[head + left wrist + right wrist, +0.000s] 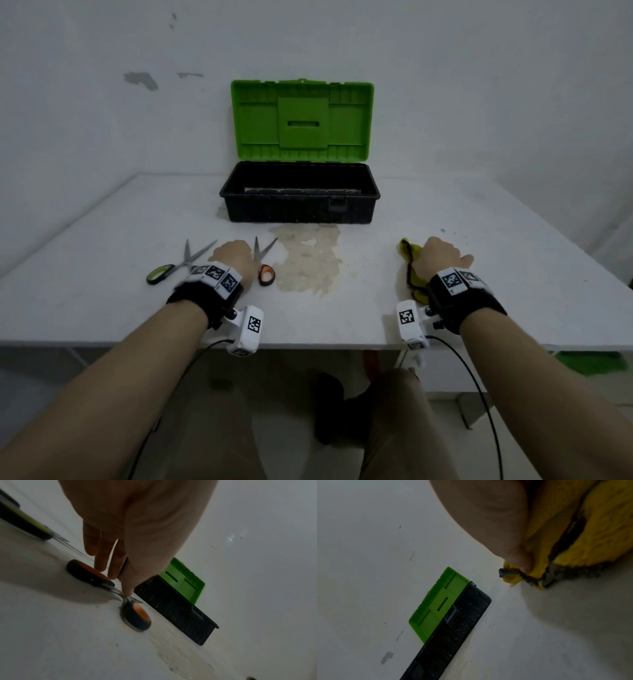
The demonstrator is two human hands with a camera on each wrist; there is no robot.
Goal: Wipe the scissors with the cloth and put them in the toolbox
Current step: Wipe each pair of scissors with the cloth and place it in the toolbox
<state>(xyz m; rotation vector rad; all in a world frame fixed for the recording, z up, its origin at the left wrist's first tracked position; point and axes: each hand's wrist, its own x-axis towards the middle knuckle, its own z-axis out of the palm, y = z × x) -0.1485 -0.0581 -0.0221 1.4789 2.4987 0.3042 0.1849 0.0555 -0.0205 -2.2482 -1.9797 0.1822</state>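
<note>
Orange-handled scissors (pixel 265 272) lie open on the white table (pixel 102 308). My left hand (pixel 248 260) is down on them. In the left wrist view its thumb (pixel 126 592) presses the pivot and its fingers (pixel 102 563) curl at the far handle of the orange scissors (pixel 137 616). Green-handled scissors (pixel 161 274) lie to the left, untouched. My right hand (pixel 435 257) grips the yellow cloth (pixel 409 255) on the table at the right. The thumb (pixel 520 561) pinches a fold of the cloth (pixel 599 545). The toolbox (pixel 291 210) stands open behind, black base, green lid up.
The toolbox (pixel 171 608) (pixel 453 628) backs onto the white wall; a dark flat item lies inside. A brownish stain (pixel 308 260) marks the table between my hands. The table's front edge runs just behind my wrists.
</note>
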